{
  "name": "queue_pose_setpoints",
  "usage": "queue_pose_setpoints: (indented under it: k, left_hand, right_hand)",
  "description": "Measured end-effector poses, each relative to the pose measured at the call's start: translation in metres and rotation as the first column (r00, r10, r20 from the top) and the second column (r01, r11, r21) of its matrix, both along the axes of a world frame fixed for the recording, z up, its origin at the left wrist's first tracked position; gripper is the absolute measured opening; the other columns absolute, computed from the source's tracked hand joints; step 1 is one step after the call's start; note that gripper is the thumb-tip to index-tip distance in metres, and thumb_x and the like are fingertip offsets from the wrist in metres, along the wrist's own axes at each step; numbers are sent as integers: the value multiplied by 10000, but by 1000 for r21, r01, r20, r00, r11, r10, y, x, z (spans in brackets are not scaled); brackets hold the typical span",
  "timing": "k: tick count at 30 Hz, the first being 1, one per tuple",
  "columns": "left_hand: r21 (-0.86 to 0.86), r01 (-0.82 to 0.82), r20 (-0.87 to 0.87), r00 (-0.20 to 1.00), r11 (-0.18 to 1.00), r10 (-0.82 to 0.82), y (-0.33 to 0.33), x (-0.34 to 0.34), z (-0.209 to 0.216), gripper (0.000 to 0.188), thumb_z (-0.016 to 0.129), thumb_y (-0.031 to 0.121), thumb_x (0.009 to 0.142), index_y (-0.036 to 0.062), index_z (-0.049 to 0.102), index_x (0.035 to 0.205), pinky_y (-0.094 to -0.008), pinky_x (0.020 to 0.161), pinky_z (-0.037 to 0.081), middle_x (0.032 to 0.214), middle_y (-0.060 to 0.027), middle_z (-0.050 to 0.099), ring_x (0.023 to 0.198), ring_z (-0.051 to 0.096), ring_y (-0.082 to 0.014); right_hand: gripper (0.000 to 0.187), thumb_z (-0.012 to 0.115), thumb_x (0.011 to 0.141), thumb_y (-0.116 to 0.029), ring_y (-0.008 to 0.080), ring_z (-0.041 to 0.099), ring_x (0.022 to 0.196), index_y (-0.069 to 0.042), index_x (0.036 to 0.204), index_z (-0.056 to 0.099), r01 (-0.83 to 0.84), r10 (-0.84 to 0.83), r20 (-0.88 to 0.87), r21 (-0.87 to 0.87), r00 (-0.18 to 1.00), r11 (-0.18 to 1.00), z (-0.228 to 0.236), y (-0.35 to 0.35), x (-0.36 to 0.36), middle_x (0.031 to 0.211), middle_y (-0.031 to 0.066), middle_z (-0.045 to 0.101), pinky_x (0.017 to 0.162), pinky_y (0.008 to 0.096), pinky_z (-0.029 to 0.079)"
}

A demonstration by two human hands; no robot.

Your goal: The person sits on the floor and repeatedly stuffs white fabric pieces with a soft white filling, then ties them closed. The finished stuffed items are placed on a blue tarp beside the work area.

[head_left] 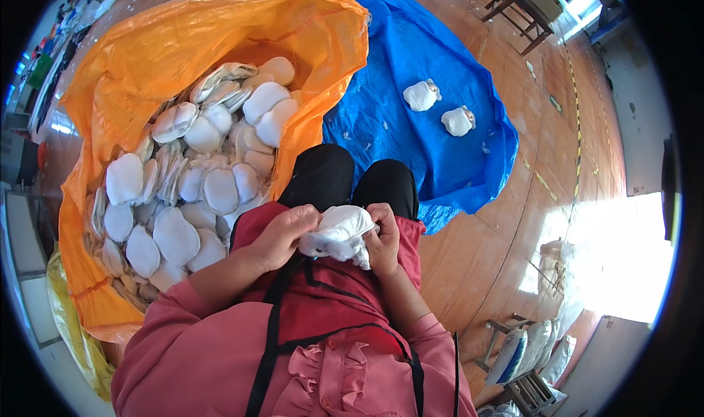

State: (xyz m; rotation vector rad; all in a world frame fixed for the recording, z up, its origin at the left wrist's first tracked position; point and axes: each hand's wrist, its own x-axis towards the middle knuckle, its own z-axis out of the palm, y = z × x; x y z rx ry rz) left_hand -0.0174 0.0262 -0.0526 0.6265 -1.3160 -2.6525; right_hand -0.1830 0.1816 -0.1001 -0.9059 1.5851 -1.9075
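White padded piece (339, 233) held over the lap, just above the knees, pinched from both sides so the soft material stays bunched and workable. Left hand (279, 237) curled closed on its left edge; right hand (383, 237) gripping the right edge, fingers folded in. Just left, orange sack (147, 57) gaping open, full of like white pads (176, 233), within easy reach. Ahead, blue tarp (411, 65) spread on the wooden floor (543, 160), bearing two white bundles (422, 95) set apart from the sack.
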Motion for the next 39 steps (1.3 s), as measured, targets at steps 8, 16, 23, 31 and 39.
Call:
queue_pose_setpoints:
  k: [8, 16, 23, 31, 39]
  left_hand:
    - [111, 135, 200, 967, 985, -155, -24, -19, 35, 581, 838, 53, 737, 79, 534, 1231, -324, 945, 474, 1168, -65, 572, 1089, 563, -189]
    - [-336, 402, 391, 882, 852, -262, -23, -30, 36, 332, 820, 113, 788, 43, 647, 1062, -307, 792, 515, 929, -49, 670, 876, 642, -145]
    - [-332, 214, 326, 940, 919, -101, -13, -23, 11, 191, 777, 117, 843, 81, 591, 816, -254, 669, 456, 787, 33, 585, 739, 542, -59]
    - [-88, 160, 32, 987, 983, -157, -25, -18, -5, 213, 762, 139, 861, 77, 578, 772, -247, 655, 447, 812, 12, 572, 729, 538, -66]
    - [-97, 153, 96, 985, 983, -144, -30, -23, -10, 171, 761, 135, 856, 77, 613, 795, -239, 635, 460, 787, 24, 599, 707, 562, -60]
  right_hand:
    - [266, 772, 755, -42, 260, 577, 923, -82, 894, 548, -188, 158, -315, -67, 936, 980, 19, -8, -8, 1005, 112, 580, 783, 336, 479]
    - [269, 764, 745, -21, 240, 584, 951, -87, 900, 555, -331, 326, -278, 28, 904, 943, 34, -14, -10, 984, 86, 576, 839, 338, 481]
    - [247, 726, 854, -78, 143, 547, 1048, -73, 1035, 558, -479, 446, 354, 7, 822, 878, 38, -5, -10, 1045, 20, 582, 949, 308, 438]
    - [395, 703, 915, -193, 160, 577, 1138, -29, 1251, 574, -606, 608, 651, -275, 455, 747, 29, 8, -28, 1231, 53, 609, 980, 317, 455]
    - [508, 849, 771, -183, 132, 566, 1069, -77, 1181, 569, -704, 627, 642, -186, 441, 686, 36, -6, -27, 1121, 2, 595, 951, 299, 451]
